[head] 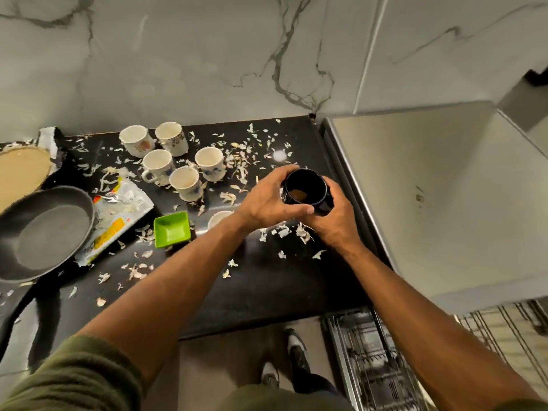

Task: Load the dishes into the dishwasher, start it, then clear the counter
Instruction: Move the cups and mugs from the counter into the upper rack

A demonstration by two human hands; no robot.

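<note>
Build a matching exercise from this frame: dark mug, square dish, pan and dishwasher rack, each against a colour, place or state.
Things:
1. dark mug
2. square dish
3. pan
4. dishwasher rack

Descriptions:
A. wire, lower right of the view
B. grey, far left
C. brown residue inside
D. bright green

Pairs: 1-C, 2-D, 3-B, 4-A

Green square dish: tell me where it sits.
Head view, left of centre: the green square dish sits on the black counter, right of the foil packet and nearer the person than the white floral cups.
</note>
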